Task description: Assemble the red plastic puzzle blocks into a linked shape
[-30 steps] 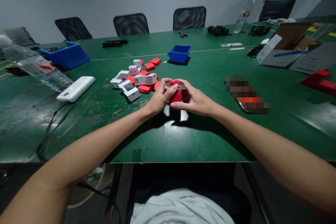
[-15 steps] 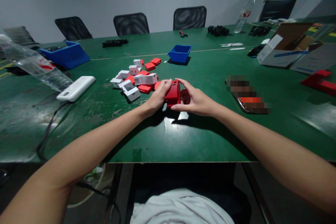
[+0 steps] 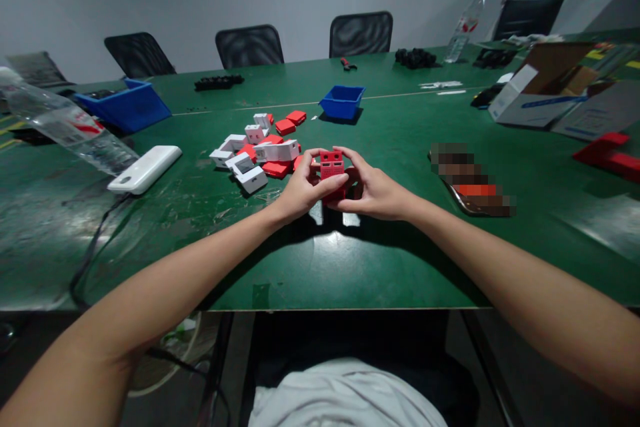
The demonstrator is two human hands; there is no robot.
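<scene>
Both my hands meet at the middle of the green table point(image 3: 380, 260) around a small red plastic housing point(image 3: 332, 165). My left hand point(image 3: 301, 190) grips it from the left with the thumb across its front. My right hand point(image 3: 373, 190) closes on it from the right, fingers curled over the top. The housing stands upright, two square openings showing on its upper face. Just behind my left hand lies a pile of red and white plastic parts point(image 3: 260, 147).
A white power bank point(image 3: 145, 169) and a clear water bottle point(image 3: 60, 121) lie at the left. Two blue bins point(image 3: 343, 101) point(image 3: 125, 105) stand further back. A cardboard box point(image 3: 545, 83) and red pieces point(image 3: 607, 153) are at the right, a blurred object point(image 3: 470, 180) nearer. Black chairs line the far edge.
The red housing has been turned in my hands: half a second ago it lay on its side, now it stands upright with its openings facing me. Both hands stay put.
</scene>
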